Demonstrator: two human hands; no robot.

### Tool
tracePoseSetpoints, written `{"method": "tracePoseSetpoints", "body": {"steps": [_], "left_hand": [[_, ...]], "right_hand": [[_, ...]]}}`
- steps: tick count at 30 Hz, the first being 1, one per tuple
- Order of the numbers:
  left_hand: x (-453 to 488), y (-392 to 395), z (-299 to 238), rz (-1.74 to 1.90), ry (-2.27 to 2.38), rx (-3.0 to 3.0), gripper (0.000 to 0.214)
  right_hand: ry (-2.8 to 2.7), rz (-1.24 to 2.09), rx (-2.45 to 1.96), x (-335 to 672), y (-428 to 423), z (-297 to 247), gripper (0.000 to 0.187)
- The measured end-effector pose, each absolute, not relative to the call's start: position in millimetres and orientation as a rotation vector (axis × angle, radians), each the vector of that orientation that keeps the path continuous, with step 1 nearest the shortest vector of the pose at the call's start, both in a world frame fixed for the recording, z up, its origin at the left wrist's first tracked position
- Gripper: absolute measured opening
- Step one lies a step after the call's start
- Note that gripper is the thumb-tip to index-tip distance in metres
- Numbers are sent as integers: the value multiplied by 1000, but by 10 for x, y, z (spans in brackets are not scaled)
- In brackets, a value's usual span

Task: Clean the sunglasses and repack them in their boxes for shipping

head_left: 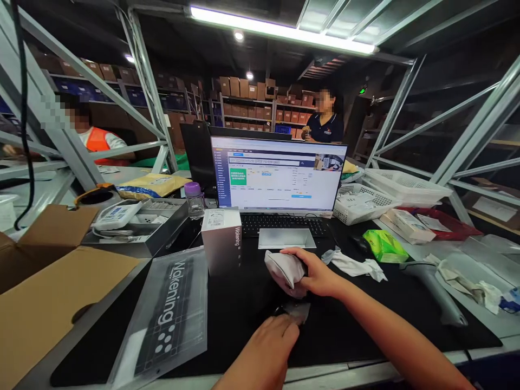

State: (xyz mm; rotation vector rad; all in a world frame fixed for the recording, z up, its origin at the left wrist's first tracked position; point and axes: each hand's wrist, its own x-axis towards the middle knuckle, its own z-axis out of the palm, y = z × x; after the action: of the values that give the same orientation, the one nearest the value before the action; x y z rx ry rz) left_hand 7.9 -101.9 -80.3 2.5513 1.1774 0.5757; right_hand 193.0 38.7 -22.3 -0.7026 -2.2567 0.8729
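Observation:
My right hand (316,273) is closed around a bunched light grey cloth (284,268), pressing it down over the black mat (244,319) in front of the keyboard (280,223). My left hand (270,341) lies lower, its fingers resting on a small flat dark object with a shiny face (298,310); what that object is I cannot make out. A grey "Wakening" box (222,238) stands upright just left of the cloth, and a clear "Wakening" bag (170,309) lies flat to the left.
A monitor (278,173) stands behind the keyboard. An open cardboard box (44,281) and a grey tray of items (138,222) are at left. White baskets (365,203), a green packet (384,245), crumpled wipes (355,265) and a scanner (434,290) lie right. Two other people are behind.

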Motion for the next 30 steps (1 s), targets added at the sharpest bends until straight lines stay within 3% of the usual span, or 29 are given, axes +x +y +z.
{"method": "tracePoseSetpoints", "body": {"steps": [6,12,20,23,27,30], "left_hand": [[211,-864,-567,511,1127,2380,83],[240,-799,-490,452,1215,2308,52],[442,-841,-579,290,1581,2264,69],[400,-826,-784,565,1613,2414,56],[247,-866,-1239,1256,1624,2718,15],[186,-931,-1531,1561,1680,2808,36]], "right_hand": [[-2202,893,-709,1879,411,-267,75],[-2172,897,-694,1906,442,-260,70],[-2263,870,-565,2006,462,-271,75],[-2408,857,-491,2014,416,-261,73],[-2709,752,-502,1984,317,-175,56],[-2901,494,-578,1916,258,-137,37]]}}
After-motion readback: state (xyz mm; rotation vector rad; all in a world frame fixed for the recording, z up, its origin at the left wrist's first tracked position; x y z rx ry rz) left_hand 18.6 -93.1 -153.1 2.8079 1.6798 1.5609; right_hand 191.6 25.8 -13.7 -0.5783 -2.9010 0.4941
